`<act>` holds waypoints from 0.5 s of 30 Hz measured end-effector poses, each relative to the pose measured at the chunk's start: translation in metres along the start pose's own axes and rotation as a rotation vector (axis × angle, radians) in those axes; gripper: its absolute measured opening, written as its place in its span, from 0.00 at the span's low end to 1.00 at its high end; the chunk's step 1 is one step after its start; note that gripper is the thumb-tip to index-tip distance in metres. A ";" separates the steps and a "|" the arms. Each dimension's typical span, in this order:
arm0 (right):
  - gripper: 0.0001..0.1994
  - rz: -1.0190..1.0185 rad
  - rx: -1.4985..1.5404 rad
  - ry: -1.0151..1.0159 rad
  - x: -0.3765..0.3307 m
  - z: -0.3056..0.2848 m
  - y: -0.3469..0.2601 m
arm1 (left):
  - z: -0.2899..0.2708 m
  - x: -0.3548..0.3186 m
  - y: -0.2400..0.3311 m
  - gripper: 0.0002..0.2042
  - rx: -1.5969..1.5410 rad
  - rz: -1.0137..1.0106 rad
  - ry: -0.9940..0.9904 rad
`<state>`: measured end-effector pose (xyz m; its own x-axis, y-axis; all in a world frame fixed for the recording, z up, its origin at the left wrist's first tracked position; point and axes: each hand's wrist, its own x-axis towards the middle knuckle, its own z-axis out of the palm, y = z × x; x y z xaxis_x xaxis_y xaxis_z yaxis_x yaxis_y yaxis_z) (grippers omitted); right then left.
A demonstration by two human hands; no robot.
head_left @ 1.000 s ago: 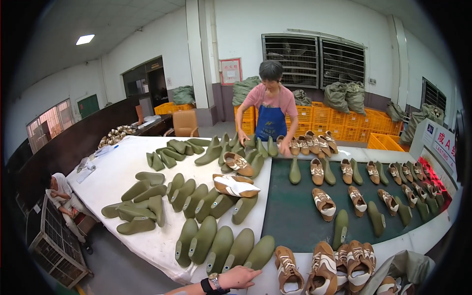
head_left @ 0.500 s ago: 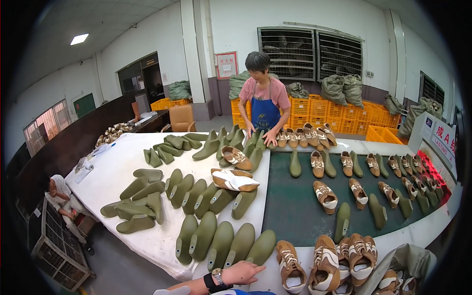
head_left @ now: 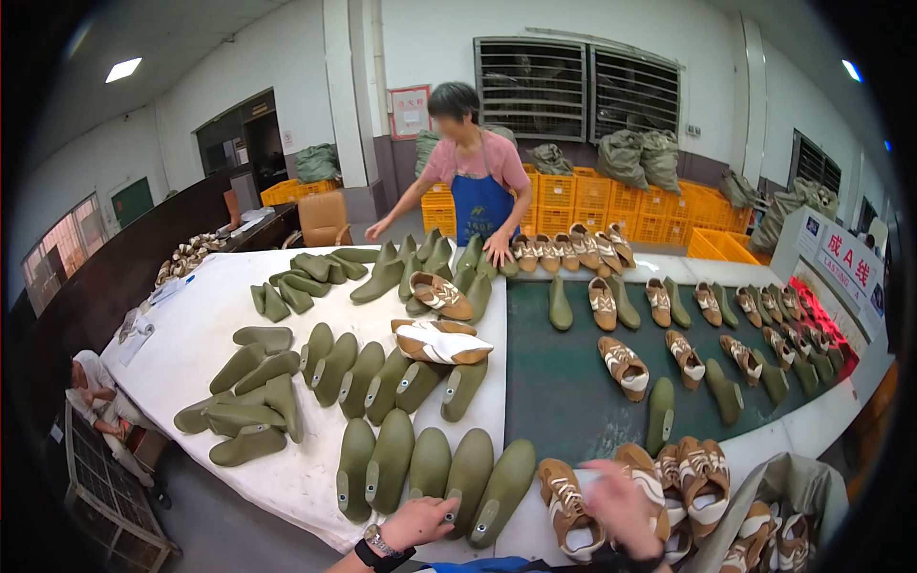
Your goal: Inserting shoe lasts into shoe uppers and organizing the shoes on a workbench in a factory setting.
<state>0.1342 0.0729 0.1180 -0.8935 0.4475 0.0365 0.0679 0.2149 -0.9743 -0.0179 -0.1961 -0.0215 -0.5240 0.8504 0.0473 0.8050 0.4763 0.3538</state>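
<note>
My left hand (head_left: pixel 415 522) touches a green shoe last (head_left: pixel 471 466) on the white worktop (head_left: pixel 224 296); my blurred right hand (head_left: pixel 619 501) is apart, by brown sneakers (head_left: pixel 564 497); I cannot tell either grip; orange crates (head_left: pixel 573 198) line the wall (head_left: pixel 430 48).

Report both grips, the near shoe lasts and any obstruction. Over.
Left grip at near-row green shoe lasts, hold unclear. Right grip blurred, over brown-and-white sneakers, contact unclear. Sack holding sneakers close on their right.
</note>
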 end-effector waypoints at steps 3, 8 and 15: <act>0.27 -0.219 -0.936 -0.493 0.010 0.039 0.102 | 0.000 -0.003 -0.023 0.24 0.003 0.014 0.023; 0.31 -0.101 -0.993 -0.558 0.026 0.086 0.155 | 0.020 -0.012 -0.055 0.24 -0.120 -0.050 0.134; 0.37 0.060 -0.924 -0.618 0.045 0.131 0.133 | 0.041 -0.015 -0.080 0.27 -0.150 -0.060 0.085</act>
<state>0.0444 0.0080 -0.0392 -0.9275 0.0253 -0.3730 0.1934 0.8864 -0.4206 -0.0632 -0.2381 -0.0894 -0.5965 0.7965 0.0987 0.7243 0.4812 0.4938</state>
